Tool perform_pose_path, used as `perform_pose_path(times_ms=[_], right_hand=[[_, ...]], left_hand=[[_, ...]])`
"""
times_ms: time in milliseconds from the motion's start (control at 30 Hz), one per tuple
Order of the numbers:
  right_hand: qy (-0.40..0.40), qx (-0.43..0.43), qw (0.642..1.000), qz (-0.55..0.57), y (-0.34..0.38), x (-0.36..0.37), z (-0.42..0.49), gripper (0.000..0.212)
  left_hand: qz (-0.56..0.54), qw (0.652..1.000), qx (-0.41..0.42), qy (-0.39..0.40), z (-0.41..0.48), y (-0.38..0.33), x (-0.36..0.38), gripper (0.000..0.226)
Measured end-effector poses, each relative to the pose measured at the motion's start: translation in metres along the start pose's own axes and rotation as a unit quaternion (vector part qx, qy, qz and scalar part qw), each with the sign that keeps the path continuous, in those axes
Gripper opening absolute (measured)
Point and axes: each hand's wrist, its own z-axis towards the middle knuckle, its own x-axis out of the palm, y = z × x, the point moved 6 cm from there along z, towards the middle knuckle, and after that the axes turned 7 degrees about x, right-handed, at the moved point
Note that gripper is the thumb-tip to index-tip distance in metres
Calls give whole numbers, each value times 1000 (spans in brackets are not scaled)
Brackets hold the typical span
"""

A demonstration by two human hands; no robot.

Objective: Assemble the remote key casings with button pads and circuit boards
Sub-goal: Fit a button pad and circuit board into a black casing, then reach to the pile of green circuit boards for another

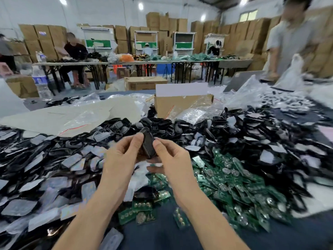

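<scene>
We hold one black key casing (pixel 148 142) above the heaped worktable (pixel 162 235). Its long axis is close to upright, the upper end tipped a little left and away from us, the lower end sunk between our fingers. Our left hand (pixel 122 156) pinches its left edge with thumb and curled fingers. Our right hand (pixel 169 157) pinches the right edge likewise, thumbs close together across the dark face. Green circuit boards (pixel 234 179) lie piled below and to the right of the hands. Loose black casings (pixel 54 152), many under pale film, spread to both sides. A cardboard box (pixel 182 103) stands beyond, and a person in grey (pixel 288 42) stands at the table's far right.
</scene>
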Motion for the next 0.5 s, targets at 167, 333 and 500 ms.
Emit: perform_pose_path(times_ms=[167, 333, 500], right_hand=[[-124, 8, 991, 45, 26, -77, -13, 17], [-227, -19, 971, 76, 43, -137, -33, 18], [-389, -99, 872, 280, 66, -225, -78, 29]], left_hand=[[26, 992, 11, 126, -3, 1, 94, 14], [14, 980, -6, 199, -14, -3, 170, 23], [2, 946, 23, 324, -61, -35, 289, 14]])
